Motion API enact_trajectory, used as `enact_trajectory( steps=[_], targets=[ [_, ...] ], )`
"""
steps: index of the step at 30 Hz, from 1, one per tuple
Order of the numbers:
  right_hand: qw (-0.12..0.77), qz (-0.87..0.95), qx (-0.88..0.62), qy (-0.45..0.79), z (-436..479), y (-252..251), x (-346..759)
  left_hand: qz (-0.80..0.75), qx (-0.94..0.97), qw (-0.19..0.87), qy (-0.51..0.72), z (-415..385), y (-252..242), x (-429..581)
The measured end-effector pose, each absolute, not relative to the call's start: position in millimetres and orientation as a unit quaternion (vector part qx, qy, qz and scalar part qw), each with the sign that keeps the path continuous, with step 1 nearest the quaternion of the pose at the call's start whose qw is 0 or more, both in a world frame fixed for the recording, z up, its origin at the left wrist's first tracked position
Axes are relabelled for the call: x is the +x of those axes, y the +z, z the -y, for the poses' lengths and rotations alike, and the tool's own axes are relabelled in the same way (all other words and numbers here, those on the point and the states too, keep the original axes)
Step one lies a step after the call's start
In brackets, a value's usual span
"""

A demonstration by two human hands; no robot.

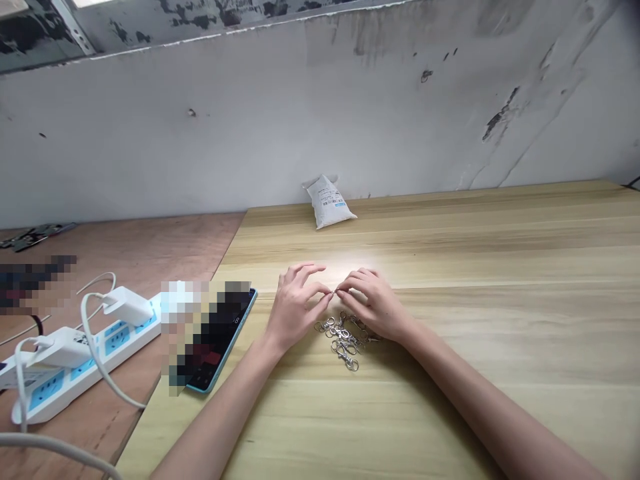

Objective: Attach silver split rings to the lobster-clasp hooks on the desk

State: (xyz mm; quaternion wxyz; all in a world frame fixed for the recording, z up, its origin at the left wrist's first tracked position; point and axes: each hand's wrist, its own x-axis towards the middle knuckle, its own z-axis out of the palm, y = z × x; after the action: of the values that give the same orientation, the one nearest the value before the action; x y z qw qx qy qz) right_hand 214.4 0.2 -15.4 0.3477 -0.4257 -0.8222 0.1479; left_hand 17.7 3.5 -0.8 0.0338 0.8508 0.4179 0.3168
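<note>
Several silver metal clasps with rings (345, 341) lie in a small pile on the light wooden table (450, 267). Just above and left of the pile is my left hand (299, 303), its thumb and index finger pinched on one end of a tiny metal piece (335, 292). From the other side, my right hand (373, 301) pinches the same piece between thumb and index finger. The piece is too small to make out clearly. My right hand partly covers the right side of the pile.
A phone (220, 340) lies left of my left forearm. On the brown board farther left is a white power strip (107, 353) with chargers and cables. A white plastic package (330, 202) rests near the wall (250, 120).
</note>
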Motion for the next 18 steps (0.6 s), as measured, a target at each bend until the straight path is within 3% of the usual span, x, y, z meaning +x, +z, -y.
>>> enact_trajectory(
  steps=[7,18],
  targets=[
    [0.367,0.800,-0.425,0.212,1.1,-14.9,211.4,-0.402,0.851,0.119,0.316,0.1,0.6,21.7],
    [0.312,0.852,-0.420,0.028,5.5,-6.4,210.0,-0.455,0.783,0.252,0.342,-2.5,-1.2,21.6]
  ],
)
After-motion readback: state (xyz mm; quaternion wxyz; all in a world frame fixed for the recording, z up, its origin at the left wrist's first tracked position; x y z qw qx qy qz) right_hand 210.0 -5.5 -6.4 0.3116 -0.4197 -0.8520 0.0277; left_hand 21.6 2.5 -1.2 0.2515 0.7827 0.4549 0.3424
